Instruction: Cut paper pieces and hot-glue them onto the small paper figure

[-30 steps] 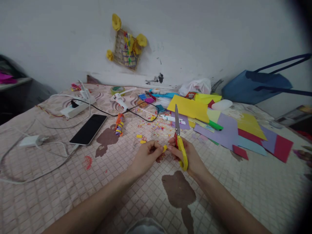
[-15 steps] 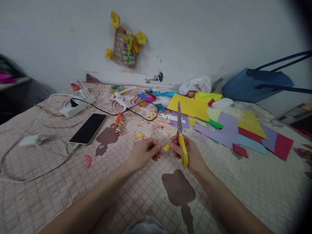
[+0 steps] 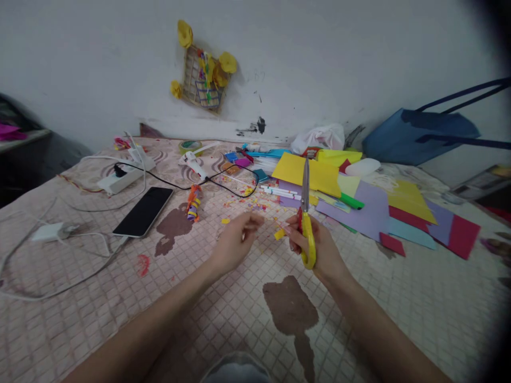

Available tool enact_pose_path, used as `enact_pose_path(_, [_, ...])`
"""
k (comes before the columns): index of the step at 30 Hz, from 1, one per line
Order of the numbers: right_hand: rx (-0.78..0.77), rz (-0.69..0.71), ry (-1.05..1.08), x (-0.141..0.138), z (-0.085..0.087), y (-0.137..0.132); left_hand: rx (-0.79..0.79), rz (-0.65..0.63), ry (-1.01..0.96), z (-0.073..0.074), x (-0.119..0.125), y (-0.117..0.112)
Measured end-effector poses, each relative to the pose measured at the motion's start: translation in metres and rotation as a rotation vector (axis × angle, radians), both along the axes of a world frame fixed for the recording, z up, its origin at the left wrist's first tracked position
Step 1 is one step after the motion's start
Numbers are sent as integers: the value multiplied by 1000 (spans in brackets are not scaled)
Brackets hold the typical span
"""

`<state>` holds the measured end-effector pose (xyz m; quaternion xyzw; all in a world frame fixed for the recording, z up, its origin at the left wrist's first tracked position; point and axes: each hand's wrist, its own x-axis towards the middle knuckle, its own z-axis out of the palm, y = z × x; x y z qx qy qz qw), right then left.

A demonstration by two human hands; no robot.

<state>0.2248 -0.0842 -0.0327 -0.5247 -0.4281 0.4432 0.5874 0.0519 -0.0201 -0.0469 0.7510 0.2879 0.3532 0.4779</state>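
Note:
Scissors with yellow handles (image 3: pixel 308 242) are in my right hand (image 3: pixel 325 250), blades pointing up and away over the table. At the fingertips of that same hand is a small yellow paper piece (image 3: pixel 279 234). My left hand (image 3: pixel 235 242) hovers just to the left, fingers loosely curled and thumb apart, with nothing visible in it. Beyond the hands, tiny coloured paper scraps (image 3: pixel 255 206) are scattered over the patterned tablecloth (image 3: pixel 223 319). Another small yellow piece (image 3: pixel 225 221) lies past my left hand.
On the left are a phone (image 3: pixel 143 211) on a cable, a charger (image 3: pixel 50 232) and a power strip (image 3: pixel 126 173). A glue gun (image 3: pixel 194 166) and a striped roll (image 3: pixel 194 203) lie ahead. Coloured sheets (image 3: pixel 369 210) spread rightward; a blue bag (image 3: pixel 419 138) stands behind.
My right hand has moved a little right and away with the scissors and the small yellow paper piece. My left hand has shifted left, its fingers opening, and the gap between the hands is wider.

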Motion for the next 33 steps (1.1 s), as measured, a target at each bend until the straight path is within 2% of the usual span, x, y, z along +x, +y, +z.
enact_pose_path(2, [0, -10, -9, -1, 2, -1, -110, -79, 57, -1, 2, -2])
enact_pose_path(6, [-76, 47, -8, -7, 5, -4, -156, 75, -13, 4, 6, -10])
enact_pose_path(9, [-118, 105, 5, -14, 7, -6, -321, -9, -26, 10, 6, -16])
enact_pose_path(12, [-122, 97, -29, -18, 8, -8, -453, -82, -17, 12, 4, -20])
enact_pose_path(22, [-110, 108, -32, -21, 4, -8, -571, -114, -53, 10, -2, -23])
enact_pose_path(27, [-96, 81, 7, -20, 1, -8, -656, -60, -63, 13, -4, -23])
enact_pose_path(30, [-113, 97, 2, -22, 2, -9, -651, -74, -45, 12, -4, -23])
enact_pose_path(33, [-114, 118, -4, -24, 2, -10, -579, -91, -46, 12, -4, -24])
